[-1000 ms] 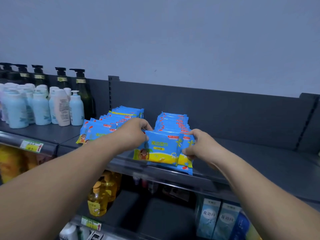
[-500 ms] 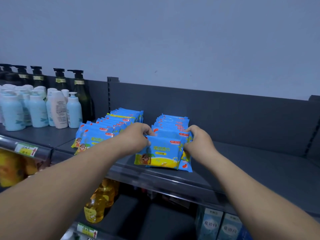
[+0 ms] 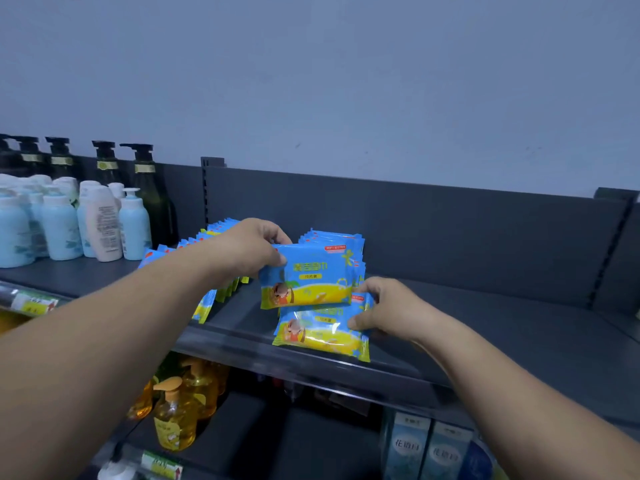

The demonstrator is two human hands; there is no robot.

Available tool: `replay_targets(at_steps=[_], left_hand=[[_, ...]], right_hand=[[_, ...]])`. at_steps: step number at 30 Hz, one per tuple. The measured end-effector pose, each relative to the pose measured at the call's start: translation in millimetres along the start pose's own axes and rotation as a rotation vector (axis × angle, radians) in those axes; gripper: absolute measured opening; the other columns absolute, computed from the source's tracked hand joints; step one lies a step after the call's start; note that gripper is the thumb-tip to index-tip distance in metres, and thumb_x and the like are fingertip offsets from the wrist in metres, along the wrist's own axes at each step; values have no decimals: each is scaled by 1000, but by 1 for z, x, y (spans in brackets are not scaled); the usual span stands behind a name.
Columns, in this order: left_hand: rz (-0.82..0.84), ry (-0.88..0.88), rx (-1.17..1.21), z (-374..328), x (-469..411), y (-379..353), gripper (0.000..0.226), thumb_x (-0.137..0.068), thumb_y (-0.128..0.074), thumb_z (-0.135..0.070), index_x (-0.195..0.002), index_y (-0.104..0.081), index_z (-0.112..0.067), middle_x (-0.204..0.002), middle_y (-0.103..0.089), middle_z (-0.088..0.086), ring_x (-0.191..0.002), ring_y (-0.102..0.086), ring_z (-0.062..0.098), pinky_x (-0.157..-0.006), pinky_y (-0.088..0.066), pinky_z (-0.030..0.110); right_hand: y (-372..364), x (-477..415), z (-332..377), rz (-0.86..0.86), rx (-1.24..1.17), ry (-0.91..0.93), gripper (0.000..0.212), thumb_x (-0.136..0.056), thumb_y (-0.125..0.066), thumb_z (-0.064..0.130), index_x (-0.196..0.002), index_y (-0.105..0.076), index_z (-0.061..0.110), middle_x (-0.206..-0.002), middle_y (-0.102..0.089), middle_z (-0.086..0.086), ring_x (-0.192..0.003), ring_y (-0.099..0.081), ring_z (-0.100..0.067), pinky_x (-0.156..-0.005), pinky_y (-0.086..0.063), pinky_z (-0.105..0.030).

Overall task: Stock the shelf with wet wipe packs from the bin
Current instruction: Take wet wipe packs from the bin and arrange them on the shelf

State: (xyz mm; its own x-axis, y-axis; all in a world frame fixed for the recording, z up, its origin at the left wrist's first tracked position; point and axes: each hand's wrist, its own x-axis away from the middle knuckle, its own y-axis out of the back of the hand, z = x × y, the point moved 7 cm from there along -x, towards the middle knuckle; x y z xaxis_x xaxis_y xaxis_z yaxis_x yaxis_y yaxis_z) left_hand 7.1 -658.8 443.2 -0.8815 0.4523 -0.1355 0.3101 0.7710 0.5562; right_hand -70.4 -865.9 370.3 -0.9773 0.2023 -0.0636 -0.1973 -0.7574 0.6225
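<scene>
The left hand [image 3: 249, 251] pinches the upper pack [image 3: 308, 278] by its left edge, just above the shelf [image 3: 519, 337]. The right hand [image 3: 388, 310] grips the lower pack [image 3: 322, 336] by its right edge — this one lies on the shelf front. Both seem light, soft, slippery — better to hold the sealed edges.

Bare forearms [image 3: 104, 341], left hand [image 3: 247, 252], right hand [image 3: 389, 311]

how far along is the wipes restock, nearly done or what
Done: a left row and a right row of packs stand on the shelf. In hand: the left hand grips an upper pack raised before the right row; the right hand pinches a lower pack lying at the shelf's front edge. Left: seat both. The bin is out of view, so the remaining count is unknown.
</scene>
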Motion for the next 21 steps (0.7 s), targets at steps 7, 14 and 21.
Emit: replay_targets(at_steps=[7, 14, 21], left_hand=[[19, -57, 19, -20, -2, -22, 17, -86, -62, 1, -83, -64, -15, -91, -67, 13, -76, -58, 23, -65, -44, 31], [25, -138, 85, -54, -12, -57, 20, -85, -62, 3, -80, -64, -16, -86, -65, 13, -78, -60, 26, -85, -52, 50], [-10, -203, 54, -87, -35, -108, 13, -87, -64, -7, -93, -66, -19, -84, -64, 6, -67, -64, 20, -63, -56, 39]], right_hand=[[36, 18, 13, -87, -210, 36, 31, -85, -62, 3, -110, -57, 20, -99, -69, 4, -86, -64, -15, -67, -48, -33], [59, 25, 12, -182, -415, 122, 22, -92, -61, 7, -112, -58, 14, -97, -72, 3, -66, -60, -8, -53, -43, -23], [106, 15, -31, -305, -415, 22, 16, -92, -61, 7, -106, -64, 14, -99, -73, 0, -76, -64, -10, -65, -46, -21]])
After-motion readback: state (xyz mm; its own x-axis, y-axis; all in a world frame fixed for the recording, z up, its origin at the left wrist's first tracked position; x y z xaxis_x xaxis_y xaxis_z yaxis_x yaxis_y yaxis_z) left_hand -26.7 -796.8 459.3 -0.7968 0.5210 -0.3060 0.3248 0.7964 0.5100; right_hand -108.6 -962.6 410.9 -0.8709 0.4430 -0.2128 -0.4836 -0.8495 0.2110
